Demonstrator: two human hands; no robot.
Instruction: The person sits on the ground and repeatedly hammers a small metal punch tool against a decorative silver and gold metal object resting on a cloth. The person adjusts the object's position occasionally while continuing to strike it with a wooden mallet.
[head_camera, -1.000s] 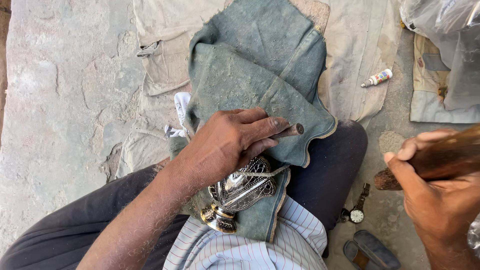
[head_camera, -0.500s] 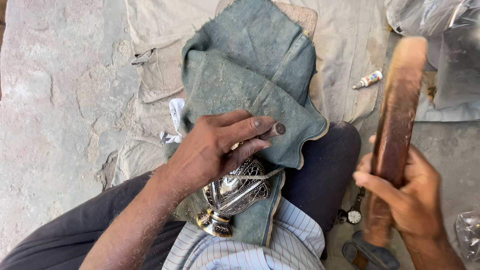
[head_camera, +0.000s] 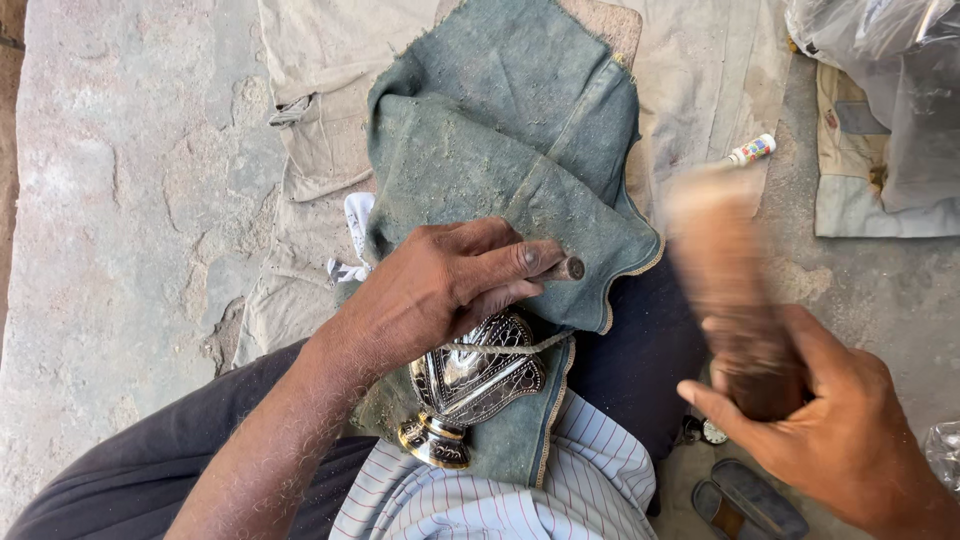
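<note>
Head view: an ornate silver vessel (head_camera: 470, 385) lies on green cloth (head_camera: 500, 170) over the lap. Left hand (head_camera: 440, 285) rests on it, fingers pinching a small metal punch (head_camera: 567, 268). Right hand (head_camera: 830, 430) fingers wrap a blurred wooden mallet (head_camera: 725, 270). Farther off, a small tube (head_camera: 752, 150) lies on beige fabric.

Both forearms bare, no sleeves showing at the wrist. Left hand (head_camera: 440, 285) and right hand (head_camera: 835, 440) carry no rings, watch or gloves. Fine hair along the left forearm. Dark trousers (head_camera: 100, 500) over the legs, near left. Pale shirt (head_camera: 520, 500) with thin reddish pinstripes at the near edge, hem loose over the lap.
</note>
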